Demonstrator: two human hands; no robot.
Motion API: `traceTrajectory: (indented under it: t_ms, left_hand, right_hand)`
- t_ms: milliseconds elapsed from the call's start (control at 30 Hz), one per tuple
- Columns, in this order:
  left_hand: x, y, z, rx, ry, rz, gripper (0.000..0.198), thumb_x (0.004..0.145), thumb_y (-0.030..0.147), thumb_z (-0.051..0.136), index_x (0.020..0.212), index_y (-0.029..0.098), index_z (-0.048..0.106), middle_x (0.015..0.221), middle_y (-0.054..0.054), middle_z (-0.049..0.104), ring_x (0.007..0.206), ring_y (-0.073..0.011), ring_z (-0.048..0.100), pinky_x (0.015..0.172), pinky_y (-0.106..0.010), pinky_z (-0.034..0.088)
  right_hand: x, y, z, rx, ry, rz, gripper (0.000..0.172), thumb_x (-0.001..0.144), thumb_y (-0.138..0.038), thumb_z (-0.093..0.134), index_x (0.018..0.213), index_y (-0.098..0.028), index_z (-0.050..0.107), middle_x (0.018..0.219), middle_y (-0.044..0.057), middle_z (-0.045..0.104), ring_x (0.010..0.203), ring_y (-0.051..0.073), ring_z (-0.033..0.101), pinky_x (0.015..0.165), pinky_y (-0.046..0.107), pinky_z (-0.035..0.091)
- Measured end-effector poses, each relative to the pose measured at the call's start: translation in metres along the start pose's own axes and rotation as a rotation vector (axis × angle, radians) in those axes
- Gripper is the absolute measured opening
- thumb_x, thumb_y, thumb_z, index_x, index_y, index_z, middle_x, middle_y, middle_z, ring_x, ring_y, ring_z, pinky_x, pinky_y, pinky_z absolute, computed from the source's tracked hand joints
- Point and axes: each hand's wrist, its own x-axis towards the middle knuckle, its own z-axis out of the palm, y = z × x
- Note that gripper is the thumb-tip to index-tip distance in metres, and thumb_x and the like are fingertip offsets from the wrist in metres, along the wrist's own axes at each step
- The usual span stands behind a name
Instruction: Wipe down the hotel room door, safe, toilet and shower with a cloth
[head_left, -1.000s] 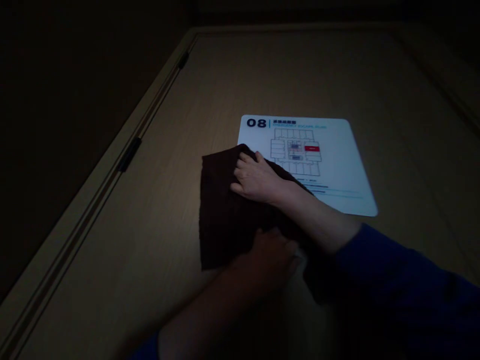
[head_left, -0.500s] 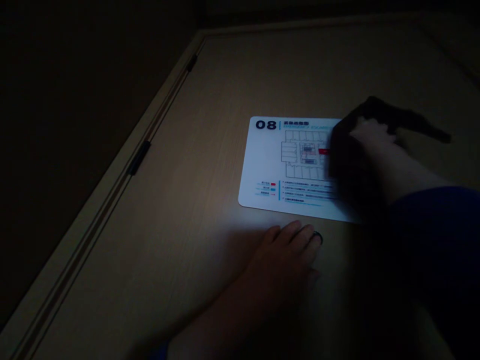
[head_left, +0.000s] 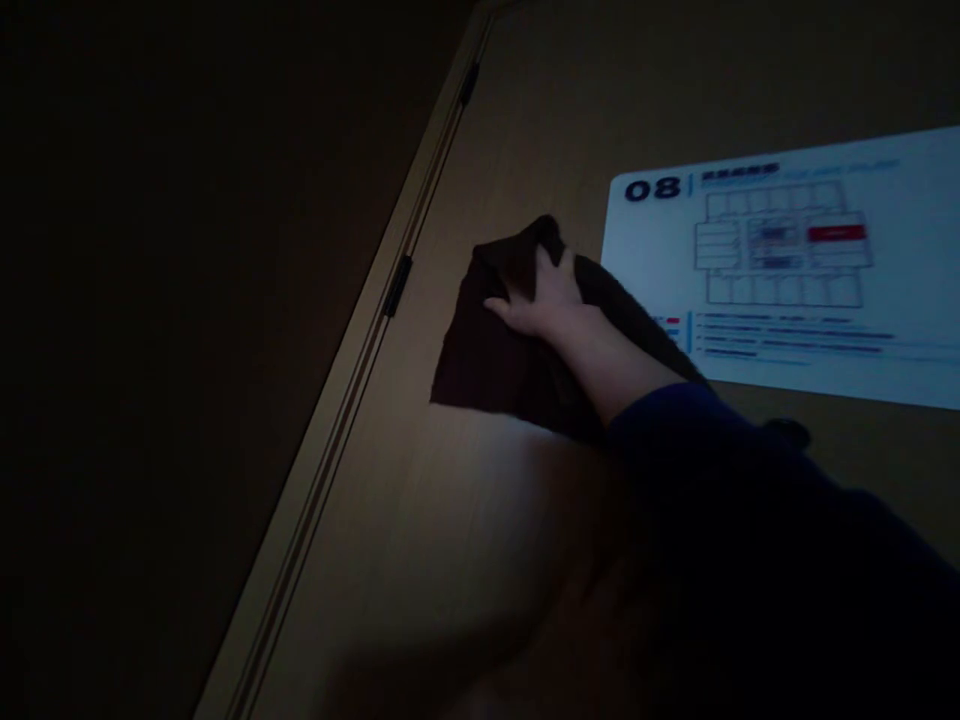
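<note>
With my right hand [head_left: 551, 295] I press a dark brown cloth [head_left: 487, 350] against the wooden door [head_left: 420, 520]. The thumb and fingers are spread across the cloth, which hangs in loose folds around them. Just right of the cloth is a white sign [head_left: 780, 350] marked "08" with a floor plan, its lower left corner covered by the cloth. Low in the view, my left hand [head_left: 592, 600] is a dark blur by the door, partly behind my right sleeve; its fingers do not show clearly.
Black hinges, an upper one [head_left: 469, 83] and a lower one [head_left: 398, 286], line the door's left edge beside the frame [head_left: 300, 510]. A dark wall [head_left: 187, 300] fills the left side. A small dark round object [head_left: 787, 432] shows below the sign. The light is dim.
My right hand has moved the cloth left, off the sign's right part and onto the door beside it. The view has shifted, and my left hand has become darker and blurred.
</note>
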Motion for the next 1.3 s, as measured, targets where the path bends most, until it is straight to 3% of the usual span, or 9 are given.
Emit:
traceTrajectory:
  t_ms: [100,267,367,567,700,833,1067,1200,1300]
  left_hand:
    - [-0.071,-0.025,-0.017,-0.040,-0.010,-0.201,0.047,0.085,0.029,0.055,0.132,0.026,0.051,0.138,-0.011,0.050,0.136,-0.0326,0.037,0.097,-0.052,0.051]
    - [-0.183,-0.091,-0.042,0.000,0.143,-0.641,0.021,0.091,0.029,0.046,0.106,0.022,0.058,0.109,-0.010,0.061,0.104,-0.0243,0.058,0.087,-0.044,0.055]
    - [-0.220,-0.127,-0.042,0.180,0.220,-0.713,0.041,0.089,0.032,0.051,0.128,0.021,0.046,0.130,-0.015,0.050,0.123,-0.0320,0.047,0.097,-0.053,0.049]
    - [-0.256,-0.162,-0.007,0.335,0.200,-0.807,0.076,0.092,0.028,0.044,0.152,0.018,-0.002,0.151,-0.026,0.025,0.141,-0.0375,0.028,0.103,-0.054,0.045]
    - [-0.270,-0.165,0.005,0.318,0.122,-0.801,0.075,0.094,0.027,0.039,0.151,0.017,-0.009,0.154,-0.027,0.018,0.144,-0.0362,0.019,0.104,-0.054,0.045]
    - [-0.275,-0.159,-0.015,0.099,0.080,-0.746,0.064,0.096,0.027,0.034,0.151,0.012,0.006,0.156,-0.024,0.014,0.146,-0.0318,0.012,0.112,-0.053,0.035]
    - [-0.283,-0.163,-0.057,-0.281,0.145,-0.820,0.051,0.087,0.022,0.035,0.134,0.005,0.045,0.143,-0.020,0.046,0.136,-0.0251,0.041,0.115,-0.042,0.036]
    - [-0.277,-0.162,-0.064,-0.435,0.351,-0.968,0.057,0.091,0.036,0.039,0.142,0.009,0.034,0.135,-0.015,0.055,0.130,-0.0234,0.049,0.112,-0.041,0.039]
    - [-0.268,-0.157,-0.066,-0.385,0.311,-1.032,0.061,0.095,0.044,0.033,0.145,0.009,0.030,0.140,-0.015,0.051,0.132,-0.0228,0.046,0.115,-0.042,0.036]
  right_hand:
    - [-0.046,-0.053,0.015,0.103,-0.056,-0.237,0.067,0.088,-0.056,0.050,0.145,-0.022,0.040,0.150,0.014,0.035,0.141,0.038,0.021,0.112,0.069,0.012]
    - [-0.101,-0.106,0.021,0.152,-0.183,-0.637,0.055,0.087,-0.057,0.054,0.126,-0.018,0.058,0.132,0.013,0.055,0.132,0.035,0.036,0.110,0.068,0.018]
    - [-0.080,-0.086,0.014,0.083,-0.139,-0.392,0.053,0.089,-0.054,0.051,0.127,-0.017,0.058,0.133,0.015,0.053,0.131,0.036,0.037,0.107,0.068,0.022]
    - [0.027,-0.042,0.016,0.041,0.003,0.227,0.071,0.091,-0.063,0.038,0.135,-0.008,0.053,0.147,0.023,0.036,0.140,0.044,0.018,0.105,0.072,0.011]
    - [0.064,-0.080,0.026,0.067,-0.044,0.244,0.075,0.094,-0.059,0.026,0.137,-0.001,0.048,0.153,0.026,0.021,0.141,0.046,0.010,0.101,0.074,0.006]
    - [0.054,-0.138,0.019,0.027,-0.082,0.118,0.069,0.094,-0.051,0.036,0.138,0.002,0.044,0.148,0.024,0.035,0.142,0.043,0.012,0.105,0.070,0.002]
    - [-0.066,-0.241,0.013,0.051,-0.124,-0.067,0.064,0.092,-0.043,0.043,0.146,-0.008,0.038,0.149,0.020,0.035,0.141,0.044,0.019,0.110,0.073,0.008]
    - [-0.179,-0.312,0.045,0.251,-0.324,-0.251,0.054,0.090,-0.022,0.042,0.145,-0.024,0.042,0.151,0.007,0.037,0.144,0.038,0.018,0.112,0.073,0.010]
    - [-0.271,-0.363,0.067,0.439,-0.456,-0.430,0.048,0.092,-0.020,0.037,0.137,-0.024,0.053,0.147,0.009,0.043,0.141,0.033,0.028,0.116,0.062,0.021]
